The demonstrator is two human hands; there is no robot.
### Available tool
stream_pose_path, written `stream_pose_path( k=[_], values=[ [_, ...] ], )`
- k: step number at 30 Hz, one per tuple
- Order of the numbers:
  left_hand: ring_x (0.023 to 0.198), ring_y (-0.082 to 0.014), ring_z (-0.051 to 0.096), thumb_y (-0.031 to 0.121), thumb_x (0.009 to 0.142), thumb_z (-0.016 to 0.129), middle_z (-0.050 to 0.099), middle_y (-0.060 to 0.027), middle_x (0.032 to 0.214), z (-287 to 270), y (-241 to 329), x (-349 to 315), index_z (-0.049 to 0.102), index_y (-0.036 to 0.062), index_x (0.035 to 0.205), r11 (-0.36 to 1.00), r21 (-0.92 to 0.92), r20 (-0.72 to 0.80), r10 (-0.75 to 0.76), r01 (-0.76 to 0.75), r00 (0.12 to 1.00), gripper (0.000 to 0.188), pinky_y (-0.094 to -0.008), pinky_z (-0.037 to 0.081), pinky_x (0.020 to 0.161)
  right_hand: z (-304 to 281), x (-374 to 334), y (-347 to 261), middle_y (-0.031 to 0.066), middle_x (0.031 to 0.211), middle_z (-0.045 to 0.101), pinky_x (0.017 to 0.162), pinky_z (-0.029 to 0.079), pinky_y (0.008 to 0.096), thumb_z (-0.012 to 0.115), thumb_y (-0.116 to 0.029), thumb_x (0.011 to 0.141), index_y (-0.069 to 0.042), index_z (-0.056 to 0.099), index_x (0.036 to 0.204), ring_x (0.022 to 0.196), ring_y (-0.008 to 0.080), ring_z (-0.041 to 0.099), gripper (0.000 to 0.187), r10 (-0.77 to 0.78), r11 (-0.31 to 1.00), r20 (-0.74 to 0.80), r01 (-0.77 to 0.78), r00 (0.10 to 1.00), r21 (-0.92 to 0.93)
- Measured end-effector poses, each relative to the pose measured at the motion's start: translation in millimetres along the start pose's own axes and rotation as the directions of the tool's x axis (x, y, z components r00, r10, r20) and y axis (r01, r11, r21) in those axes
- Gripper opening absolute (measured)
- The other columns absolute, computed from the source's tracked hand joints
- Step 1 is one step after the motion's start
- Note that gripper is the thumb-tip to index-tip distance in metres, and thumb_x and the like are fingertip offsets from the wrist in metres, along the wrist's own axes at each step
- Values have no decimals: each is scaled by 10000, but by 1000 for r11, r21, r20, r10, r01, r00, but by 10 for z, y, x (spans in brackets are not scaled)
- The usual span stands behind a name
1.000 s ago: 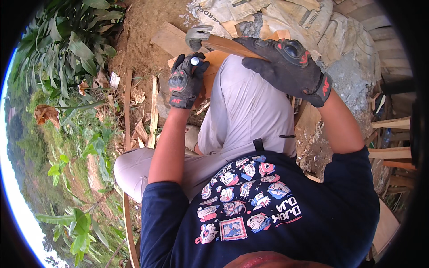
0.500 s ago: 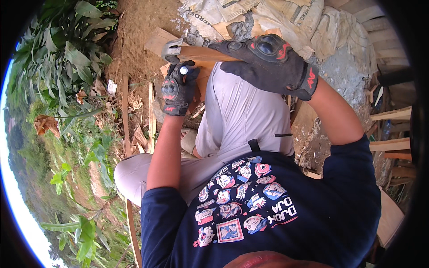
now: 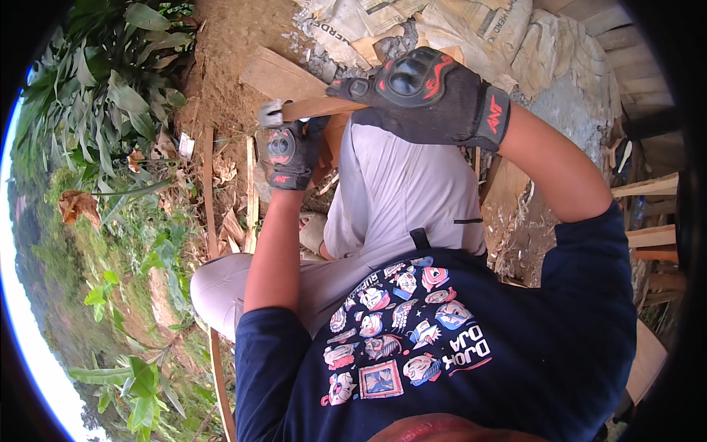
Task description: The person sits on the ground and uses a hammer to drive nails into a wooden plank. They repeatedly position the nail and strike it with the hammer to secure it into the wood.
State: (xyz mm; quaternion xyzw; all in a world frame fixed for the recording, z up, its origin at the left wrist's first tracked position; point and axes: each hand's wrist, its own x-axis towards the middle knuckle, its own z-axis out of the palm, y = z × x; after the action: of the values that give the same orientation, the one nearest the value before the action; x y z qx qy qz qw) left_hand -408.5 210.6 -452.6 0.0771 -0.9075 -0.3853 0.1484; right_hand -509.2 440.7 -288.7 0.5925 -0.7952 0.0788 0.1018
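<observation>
My right hand (image 3: 423, 96), in a black glove with red marks and a hard knuckle guard, is closed round the wooden handle of a hammer (image 3: 317, 109). Its grey metal head lies just above my left hand (image 3: 291, 155), which wears a matching glove. The left fingers are closed round a slim upright tool whose pale round end is mostly covered by the hammer now; its lower part is hidden. Below the hammer, beside my left hand, a reddish-brown piece of wood (image 3: 334, 138) shows next to my knee. Whether the hammer touches the tool I cannot tell.
A flat board (image 3: 283, 79) lies on the soil ahead. Torn paper sacks (image 3: 479, 37) cover grey rubble at the far right. Thin wooden strips (image 3: 208, 184) run along the left, beside leafy plants (image 3: 110, 81). Planks (image 3: 648, 188) jut in at the right.
The hammer has dropped lower and shifted slightly left with my right hand, its head now over the tool's pale end. My left hand has barely moved.
</observation>
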Motion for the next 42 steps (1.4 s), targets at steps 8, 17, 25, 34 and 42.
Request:
stream_pose_path(
  k=[8,17,25,34,42],
  values=[
    [1021,-361,716,282,930,722,751,-152,1098,10,-111,-16,772,117,1062,997,28,-45,74,-72,996,217,-443,556,850,-156,105,-95,96,936,745,716,579,415,690,-398,940,-190,703,1302,818,288,724,417,58,986,-141,-35,988,165],
    [1014,-304,737,248,954,720,765,-117,1074,56,-184,-7,735,105,1143,997,-40,-34,65,-67,997,237,-408,566,871,151,-109,38,108,813,702,653,547,396,700,-402,958,-252,626,1434,708,257,675,505,140,988,-15,-138,990,66],
    [1025,-267,732,214,937,750,744,-82,1114,45,-159,31,728,92,1107,988,-151,-40,23,-29,999,211,-377,567,869,274,-607,-63,115,971,749,716,578,414,664,-374,980,-172,665,1355,796,319,721,426,394,917,-60,-387,917,102],
    [1036,-272,725,257,885,791,761,-93,1105,-150,-1,192,722,115,1177,993,-81,127,-78,88,989,332,-391,560,895,697,-1070,-246,232,997,738,836,551,485,594,-418,1019,-44,653,1334,896,427,707,493,705,662,89,-698,703,274],
    [1058,-303,720,372,960,689,758,-114,1098,59,248,445,708,122,1185,975,-39,6,-221,221,975,337,-407,544,921,706,-1016,-124,233,1049,719,851,536,472,542,-381,1040,-28,638,1310,932,414,695,455,707,506,230,-706,669,496]
  ],
)
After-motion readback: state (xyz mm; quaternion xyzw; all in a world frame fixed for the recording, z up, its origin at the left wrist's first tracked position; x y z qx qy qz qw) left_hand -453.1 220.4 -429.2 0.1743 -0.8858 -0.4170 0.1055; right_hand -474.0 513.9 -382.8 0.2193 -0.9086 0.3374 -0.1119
